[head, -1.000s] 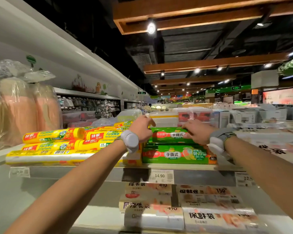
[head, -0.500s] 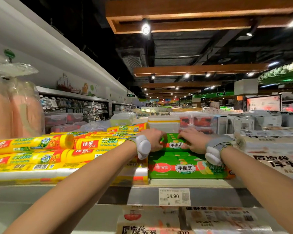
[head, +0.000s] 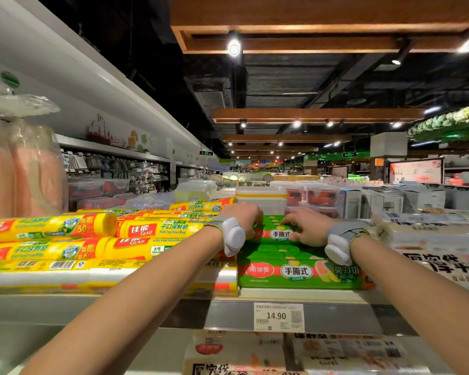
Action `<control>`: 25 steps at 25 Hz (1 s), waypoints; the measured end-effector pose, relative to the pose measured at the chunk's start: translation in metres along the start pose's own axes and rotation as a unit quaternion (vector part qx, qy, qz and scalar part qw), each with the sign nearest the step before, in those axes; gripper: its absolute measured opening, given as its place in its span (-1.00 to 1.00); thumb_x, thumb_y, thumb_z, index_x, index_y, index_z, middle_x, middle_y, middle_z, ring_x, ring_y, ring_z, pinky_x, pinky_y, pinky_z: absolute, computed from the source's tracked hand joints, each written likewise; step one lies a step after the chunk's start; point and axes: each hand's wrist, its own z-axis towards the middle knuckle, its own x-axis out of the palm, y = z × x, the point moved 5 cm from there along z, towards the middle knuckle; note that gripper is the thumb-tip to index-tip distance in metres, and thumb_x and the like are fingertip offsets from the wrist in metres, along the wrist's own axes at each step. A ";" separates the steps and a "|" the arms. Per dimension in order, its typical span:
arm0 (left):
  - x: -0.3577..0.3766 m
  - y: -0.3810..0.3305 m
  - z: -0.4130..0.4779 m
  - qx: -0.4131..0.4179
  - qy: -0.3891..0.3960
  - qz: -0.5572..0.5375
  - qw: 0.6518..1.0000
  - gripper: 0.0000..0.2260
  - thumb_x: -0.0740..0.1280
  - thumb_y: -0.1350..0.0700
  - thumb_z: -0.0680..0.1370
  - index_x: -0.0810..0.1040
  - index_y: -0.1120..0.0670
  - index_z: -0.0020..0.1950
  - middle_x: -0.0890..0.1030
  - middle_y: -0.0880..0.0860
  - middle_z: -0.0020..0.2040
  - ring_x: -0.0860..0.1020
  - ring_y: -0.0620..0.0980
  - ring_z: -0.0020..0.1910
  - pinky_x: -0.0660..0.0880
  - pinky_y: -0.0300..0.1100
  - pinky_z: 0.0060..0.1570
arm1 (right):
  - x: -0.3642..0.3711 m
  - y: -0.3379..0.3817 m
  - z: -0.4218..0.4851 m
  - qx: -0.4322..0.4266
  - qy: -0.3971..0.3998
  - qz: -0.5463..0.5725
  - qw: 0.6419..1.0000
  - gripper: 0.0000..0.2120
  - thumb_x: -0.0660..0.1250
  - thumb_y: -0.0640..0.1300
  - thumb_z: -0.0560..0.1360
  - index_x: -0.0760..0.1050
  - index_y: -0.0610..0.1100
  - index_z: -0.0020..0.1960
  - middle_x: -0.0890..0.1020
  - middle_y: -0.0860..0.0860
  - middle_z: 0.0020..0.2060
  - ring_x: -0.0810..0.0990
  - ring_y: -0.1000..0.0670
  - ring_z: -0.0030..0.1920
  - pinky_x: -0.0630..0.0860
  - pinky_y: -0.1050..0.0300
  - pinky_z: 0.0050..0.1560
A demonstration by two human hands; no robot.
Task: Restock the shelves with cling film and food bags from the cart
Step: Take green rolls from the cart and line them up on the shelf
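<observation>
— Up on the shelf [head: 146,309], right of the yellow food bag rolls [head: 157,230], which item is being handled?

— The top green box [head: 275,231] of tear-off cling film. It lies on the lower green box [head: 295,272], which sits at the near edge above the price tag [head: 279,317]. The cart is out of view.

— How are the hands set?

— Both forearms reach up and away, nearly parallel, each with a grey wrist band. The left hand [head: 241,215] is curled over the box's left end, knuckles up, gripping it beside the yellow rolls. The right hand [head: 306,228] lies flatter on the box's top, fingers spread and pressing down, not wrapped around anything.

— So what does the step need?

— I'd judge this to be seating and squaring the box on its stack. Press down evenly with the right hand while the left steers the end, so the box slides rather than tips. Line its near face up with the box beneath, label facing out, and don't let it overhang the near edge.

— Anything to watch?

— The yellow rolls just left are round and stacked; a nudge from the left wrist could roll one off. The clear containers [head: 260,198] stand on the far side, so don't push too deep.
</observation>
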 end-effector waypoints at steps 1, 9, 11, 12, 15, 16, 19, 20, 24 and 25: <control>-0.001 -0.001 -0.001 -0.005 -0.001 0.002 1.000 -0.67 0.40 0.09 0.52 0.52 -0.07 0.28 0.56 0.09 0.20 0.56 0.13 0.14 0.50 -0.04 0.01 | 0.000 0.000 0.000 0.001 -0.002 0.002 1.000 -0.51 0.30 0.07 0.56 0.34 -0.02 0.45 0.40 -0.03 0.38 0.37 -0.06 0.35 0.33 -0.04 0.38; -0.023 -0.023 -0.021 -0.060 -0.085 -0.100 0.990 -0.70 0.35 0.12 0.53 0.57 -0.02 0.27 0.46 0.09 0.32 0.43 0.12 0.30 0.47 0.06 0.26 | -0.017 0.007 -0.025 0.064 -0.110 0.257 0.958 -0.53 0.38 -0.01 0.53 0.38 -0.05 0.39 0.49 0.00 0.29 0.44 -0.01 0.31 0.42 -0.03 0.33; -0.039 -0.038 -0.036 -0.066 -0.173 -0.270 0.945 -0.76 0.32 0.15 0.53 0.60 0.02 0.19 0.54 0.04 0.23 0.53 0.05 0.16 0.46 -0.05 0.23 | -0.028 0.009 -0.046 0.096 -0.175 0.387 0.900 -0.63 0.36 -0.13 0.55 0.46 -0.10 0.34 0.54 0.00 0.24 0.50 0.02 0.21 0.46 0.05 0.27; -0.044 -0.050 -0.043 -0.066 -0.201 -0.358 0.909 -0.81 0.31 0.17 0.54 0.61 0.03 0.12 0.57 0.01 0.15 0.54 0.01 0.11 0.47 -0.11 0.19 | -0.033 0.009 -0.058 0.118 -0.209 0.438 0.866 -0.69 0.36 -0.18 0.54 0.50 -0.11 0.29 0.55 0.00 0.22 0.53 0.02 0.17 0.49 0.05 0.25; -0.047 -0.087 -0.060 -0.054 -0.222 -0.571 0.788 -0.89 0.30 0.23 0.53 0.56 0.02 -0.09 0.62 0.03 -0.05 0.60 0.06 0.01 0.52 -0.10 0.03 | -0.038 0.012 -0.100 0.165 -0.280 0.577 0.749 -0.79 0.39 -0.20 0.49 0.59 -0.06 0.12 0.62 -0.04 0.14 0.61 -0.05 0.10 0.58 0.01 0.13; -0.045 -0.101 -0.066 -0.039 -0.220 -0.611 0.759 -0.87 0.29 0.25 0.53 0.55 0.02 -0.12 0.63 0.04 -0.08 0.60 0.06 -0.03 0.53 -0.09 0.00 | -0.036 0.014 -0.118 0.176 -0.301 0.600 0.720 -0.82 0.41 -0.18 0.46 0.61 -0.03 0.06 0.65 -0.05 0.09 0.62 -0.08 0.09 0.59 -0.01 0.10; -0.035 -0.141 -0.081 0.030 -0.222 -0.653 0.723 -0.78 0.19 0.35 0.52 0.56 0.10 -0.03 0.60 0.05 0.00 0.56 0.00 0.01 0.50 -0.22 0.05 | -0.029 0.018 -0.175 0.221 -0.357 0.598 0.683 -0.81 0.36 -0.20 0.45 0.62 -0.03 0.04 0.68 -0.05 0.03 0.65 -0.09 0.08 0.60 -0.07 0.12; -0.032 -0.156 -0.086 0.060 -0.215 -0.662 0.715 -0.73 0.15 0.39 0.51 0.55 0.14 0.03 0.58 0.07 0.03 0.54 -0.02 0.01 0.48 -0.32 0.03 | -0.026 0.020 -0.193 0.238 -0.367 0.601 0.669 -0.79 0.33 -0.25 0.49 0.61 -0.08 0.08 0.68 -0.08 0.03 0.65 -0.11 0.08 0.61 -0.05 0.10; -0.001 -0.248 -0.119 0.170 -0.106 -0.702 0.684 -0.69 0.06 0.27 0.43 0.44 0.08 0.08 0.54 0.15 0.08 0.53 0.08 0.05 0.53 -0.16 0.06 | 0.007 0.023 -0.300 0.334 -0.400 0.567 0.638 -0.77 0.33 -0.29 0.50 0.56 -0.22 0.15 0.66 -0.17 0.01 0.64 -0.16 0.00 0.59 -0.04 0.01; 0.010 -0.273 -0.130 0.188 -0.071 -0.718 0.667 -0.70 0.07 0.27 0.43 0.42 0.08 0.09 0.52 0.15 0.08 0.52 0.08 0.04 0.53 -0.18 0.03 | 0.016 0.024 -0.330 0.355 -0.409 0.559 0.628 -0.77 0.36 -0.27 0.48 0.55 -0.22 0.13 0.65 -0.17 -0.03 0.62 -0.16 -0.04 0.58 -0.04 -0.01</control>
